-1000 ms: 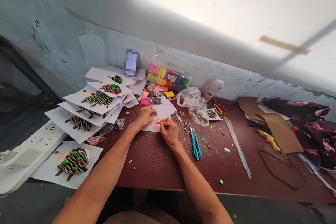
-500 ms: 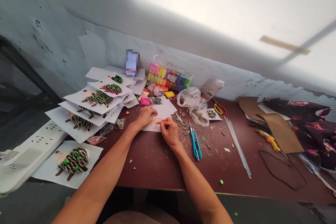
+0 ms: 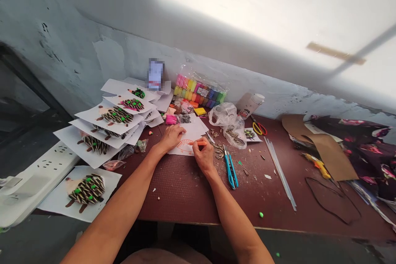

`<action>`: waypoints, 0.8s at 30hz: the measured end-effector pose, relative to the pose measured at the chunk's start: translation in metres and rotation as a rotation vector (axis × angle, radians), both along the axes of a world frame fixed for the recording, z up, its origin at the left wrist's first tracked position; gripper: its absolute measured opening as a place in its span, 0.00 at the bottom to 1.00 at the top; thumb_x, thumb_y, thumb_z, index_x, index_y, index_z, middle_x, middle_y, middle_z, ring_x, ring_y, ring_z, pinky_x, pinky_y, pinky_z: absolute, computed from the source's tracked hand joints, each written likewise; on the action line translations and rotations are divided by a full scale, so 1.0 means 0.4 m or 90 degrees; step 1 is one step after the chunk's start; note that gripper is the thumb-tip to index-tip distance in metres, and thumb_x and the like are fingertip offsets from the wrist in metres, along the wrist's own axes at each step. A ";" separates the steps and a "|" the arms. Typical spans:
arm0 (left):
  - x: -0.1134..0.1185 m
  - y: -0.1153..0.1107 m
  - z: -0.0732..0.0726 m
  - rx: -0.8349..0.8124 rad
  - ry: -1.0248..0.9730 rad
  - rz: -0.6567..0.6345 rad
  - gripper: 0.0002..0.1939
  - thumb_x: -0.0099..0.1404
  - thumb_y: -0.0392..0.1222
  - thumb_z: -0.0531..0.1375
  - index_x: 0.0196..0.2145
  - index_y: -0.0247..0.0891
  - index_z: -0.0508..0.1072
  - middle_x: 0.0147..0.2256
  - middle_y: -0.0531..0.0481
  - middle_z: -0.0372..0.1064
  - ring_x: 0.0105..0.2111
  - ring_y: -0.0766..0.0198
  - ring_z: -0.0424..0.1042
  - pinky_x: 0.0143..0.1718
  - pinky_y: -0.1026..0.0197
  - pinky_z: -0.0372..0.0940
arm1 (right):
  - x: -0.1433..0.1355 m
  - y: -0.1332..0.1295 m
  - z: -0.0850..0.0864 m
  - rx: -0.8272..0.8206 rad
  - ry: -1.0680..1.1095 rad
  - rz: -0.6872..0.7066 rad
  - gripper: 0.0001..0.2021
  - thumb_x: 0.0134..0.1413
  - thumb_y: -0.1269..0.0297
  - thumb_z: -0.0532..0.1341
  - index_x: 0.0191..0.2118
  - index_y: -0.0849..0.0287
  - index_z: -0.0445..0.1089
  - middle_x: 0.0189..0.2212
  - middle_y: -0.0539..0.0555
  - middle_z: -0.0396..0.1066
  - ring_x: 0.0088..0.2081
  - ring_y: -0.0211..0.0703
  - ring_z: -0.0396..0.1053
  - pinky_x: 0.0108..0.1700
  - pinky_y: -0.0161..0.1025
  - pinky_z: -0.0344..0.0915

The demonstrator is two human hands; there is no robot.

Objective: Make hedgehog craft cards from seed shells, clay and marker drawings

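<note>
A white sheet of paper (image 3: 192,128) lies on the dark red table, with an orange outline drawing (image 3: 183,147) on its lower part. My right hand (image 3: 203,154) is closed around an orange marker (image 3: 198,143), its tip at the right side of the drawing. Flat on the sheet's left edge rests my left hand (image 3: 172,137), fingers stretched out and holding nothing. Just right of my right hand are loose striped sunflower seeds (image 3: 219,151) and blue pliers-like cutters (image 3: 230,170).
Stacked papers with seed hedgehogs (image 3: 116,116) stand at left, above a white power strip (image 3: 40,177). Bagged colored clay (image 3: 201,90) leans at the wall near a bottle (image 3: 252,105). Rightward lie scissors (image 3: 259,128), clear glue sticks (image 3: 280,173) and a yellow glue gun (image 3: 318,166).
My right hand and the marker have shifted slightly right, uncovering more of the orange drawing. My left hand has stayed in place.
</note>
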State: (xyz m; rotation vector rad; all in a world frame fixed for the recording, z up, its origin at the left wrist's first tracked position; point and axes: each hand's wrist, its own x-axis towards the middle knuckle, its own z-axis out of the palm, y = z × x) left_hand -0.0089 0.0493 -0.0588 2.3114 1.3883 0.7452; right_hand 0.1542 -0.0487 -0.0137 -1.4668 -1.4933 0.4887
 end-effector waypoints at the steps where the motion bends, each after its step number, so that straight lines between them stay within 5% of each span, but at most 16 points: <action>1: 0.000 0.000 -0.001 0.002 0.001 0.001 0.16 0.63 0.29 0.58 0.43 0.38 0.82 0.41 0.43 0.78 0.45 0.54 0.74 0.51 0.54 0.67 | 0.001 0.000 0.000 0.000 -0.005 -0.003 0.10 0.55 0.58 0.55 0.25 0.54 0.62 0.21 0.49 0.70 0.21 0.37 0.63 0.28 0.34 0.61; 24: -0.002 -0.002 0.008 0.006 0.009 -0.015 0.14 0.62 0.29 0.58 0.39 0.38 0.82 0.39 0.43 0.78 0.43 0.54 0.74 0.49 0.54 0.67 | -0.007 -0.001 -0.009 0.003 -0.029 0.023 0.11 0.55 0.57 0.56 0.25 0.54 0.64 0.21 0.50 0.71 0.21 0.39 0.65 0.28 0.35 0.61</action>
